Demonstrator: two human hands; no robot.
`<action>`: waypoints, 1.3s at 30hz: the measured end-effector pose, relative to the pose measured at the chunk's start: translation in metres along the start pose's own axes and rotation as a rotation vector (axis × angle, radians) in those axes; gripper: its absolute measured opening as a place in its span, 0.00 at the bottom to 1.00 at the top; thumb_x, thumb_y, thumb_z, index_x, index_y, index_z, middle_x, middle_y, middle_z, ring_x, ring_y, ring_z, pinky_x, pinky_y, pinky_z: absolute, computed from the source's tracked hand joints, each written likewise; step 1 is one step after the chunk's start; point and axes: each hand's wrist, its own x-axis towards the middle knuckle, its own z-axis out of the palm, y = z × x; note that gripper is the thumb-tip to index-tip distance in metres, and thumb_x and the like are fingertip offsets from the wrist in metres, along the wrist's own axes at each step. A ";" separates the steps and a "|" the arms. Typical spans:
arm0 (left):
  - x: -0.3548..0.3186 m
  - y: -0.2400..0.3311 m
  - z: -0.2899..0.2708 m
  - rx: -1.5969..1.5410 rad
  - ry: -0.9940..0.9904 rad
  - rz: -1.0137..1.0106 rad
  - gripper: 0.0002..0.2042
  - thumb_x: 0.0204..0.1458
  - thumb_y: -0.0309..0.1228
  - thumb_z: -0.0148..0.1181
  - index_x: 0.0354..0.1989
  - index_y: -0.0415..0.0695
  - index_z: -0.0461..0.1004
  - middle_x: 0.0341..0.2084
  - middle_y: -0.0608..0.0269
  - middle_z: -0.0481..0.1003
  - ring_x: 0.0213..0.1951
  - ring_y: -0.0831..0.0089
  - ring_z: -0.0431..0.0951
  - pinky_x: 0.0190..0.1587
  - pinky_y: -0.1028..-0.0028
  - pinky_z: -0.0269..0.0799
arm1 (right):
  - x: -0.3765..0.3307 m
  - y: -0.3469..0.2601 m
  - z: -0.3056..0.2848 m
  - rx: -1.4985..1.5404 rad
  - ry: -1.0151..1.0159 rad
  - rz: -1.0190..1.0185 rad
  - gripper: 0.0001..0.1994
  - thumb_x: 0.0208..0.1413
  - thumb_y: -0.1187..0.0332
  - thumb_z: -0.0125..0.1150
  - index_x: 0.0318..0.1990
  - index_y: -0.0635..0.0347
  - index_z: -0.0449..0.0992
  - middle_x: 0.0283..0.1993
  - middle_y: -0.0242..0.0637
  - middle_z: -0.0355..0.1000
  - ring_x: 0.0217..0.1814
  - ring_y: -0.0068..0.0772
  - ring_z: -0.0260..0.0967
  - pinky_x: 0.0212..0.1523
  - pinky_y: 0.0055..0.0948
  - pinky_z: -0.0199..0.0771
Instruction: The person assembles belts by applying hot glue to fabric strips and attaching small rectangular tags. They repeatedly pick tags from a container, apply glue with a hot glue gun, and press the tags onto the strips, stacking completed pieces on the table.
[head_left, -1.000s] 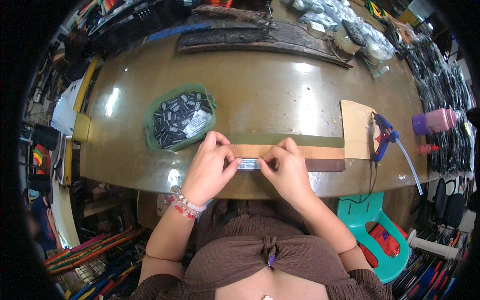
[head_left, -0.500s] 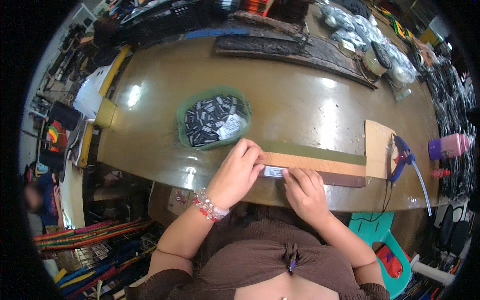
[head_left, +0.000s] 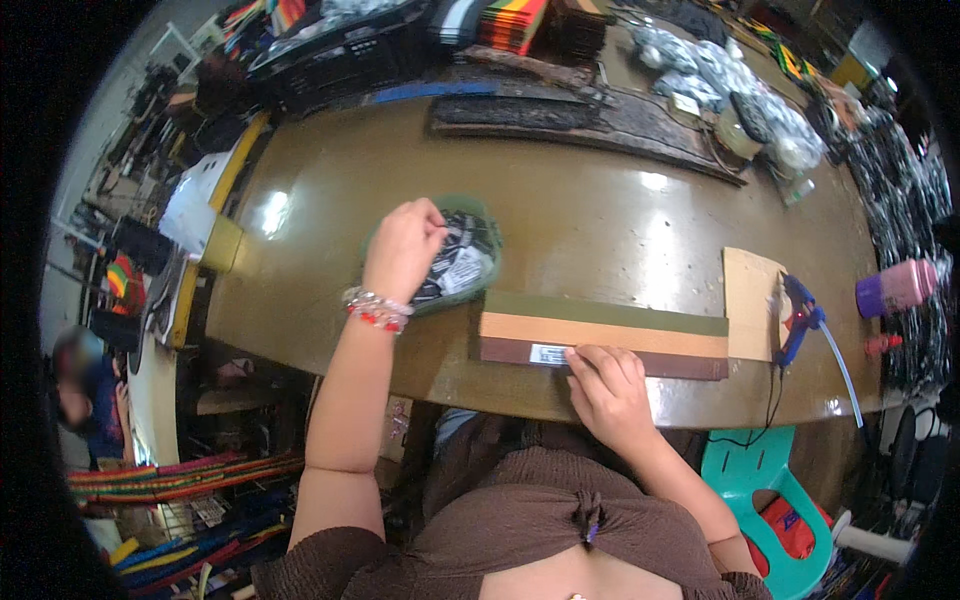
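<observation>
My left hand (head_left: 402, 250) reaches over a green basket (head_left: 490, 215) of small black labels, its fingers drawn together in a pinch. Whatever is between them, if anything, is hidden. A flat set of fabric strips lies in front of me: an olive strip (head_left: 610, 313), a tan strip (head_left: 600, 333) and a brown strip (head_left: 690, 365). On the brown one sits a small white and dark label (head_left: 548, 354). My right hand (head_left: 612, 392) is closed at the strip's front edge, fingertips pressing beside the label's right end.
Right of the strips lie a piece of cardboard (head_left: 750, 300) and a blue glue gun (head_left: 798, 318) with a glue stick and cord. A pink and purple bottle (head_left: 895, 288) stands at the right edge. A long dark board (head_left: 590, 125) lies at the back; a green chair (head_left: 745, 465) stands below.
My left hand has left the label's left end and moved up and left to the basket. My right hand stays on the brown strip by the label.
</observation>
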 end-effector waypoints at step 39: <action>-0.057 0.157 0.061 -1.221 -0.509 -0.226 0.09 0.56 0.27 0.57 0.42 0.35 0.76 0.29 0.66 0.76 0.28 0.83 0.74 0.30 0.82 0.73 | 0.007 0.094 -0.166 0.094 0.113 0.468 0.14 0.46 0.58 0.67 0.34 0.58 0.76 0.26 0.43 0.72 0.28 0.45 0.72 0.30 0.37 0.72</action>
